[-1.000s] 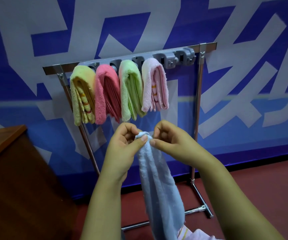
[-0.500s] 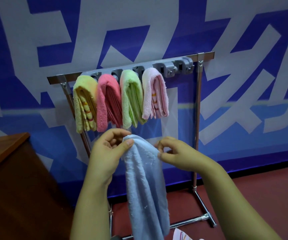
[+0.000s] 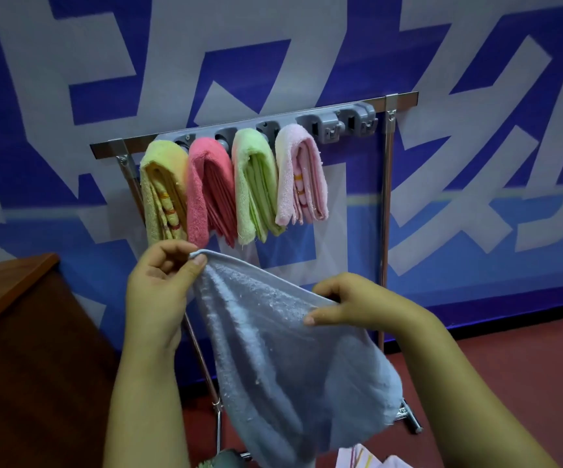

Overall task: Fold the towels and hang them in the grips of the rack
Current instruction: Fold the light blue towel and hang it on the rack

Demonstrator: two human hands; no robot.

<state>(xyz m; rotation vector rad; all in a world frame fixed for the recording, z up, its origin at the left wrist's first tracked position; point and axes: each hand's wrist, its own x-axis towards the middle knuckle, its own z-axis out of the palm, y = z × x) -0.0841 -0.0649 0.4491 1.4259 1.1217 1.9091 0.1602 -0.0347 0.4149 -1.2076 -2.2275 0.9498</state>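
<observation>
below the rack [image 3: 388, 170], left hand [image 3: 158, 295] and right hand [image 3: 351, 304] pinched the soft, limp blue towel [image 3: 273, 349] by its top hem, best gripped at corners.

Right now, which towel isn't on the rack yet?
The blue towel: both hands grip its top edge, spread open below the rack. The yellow, red, green and pink ones hang folded in grips.

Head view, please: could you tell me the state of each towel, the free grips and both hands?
Yellow towel: folded, hung in a grip.
Deep pink towel: folded, hung.
Green towel: folded, hung.
Pale pink towel: folded, hung.
Blue towel: spread open between the hands, not hung.
Two right-hand grips: empty.
Left hand: pinches the blue towel's top edge.
Right hand: pinches the same edge.
</observation>
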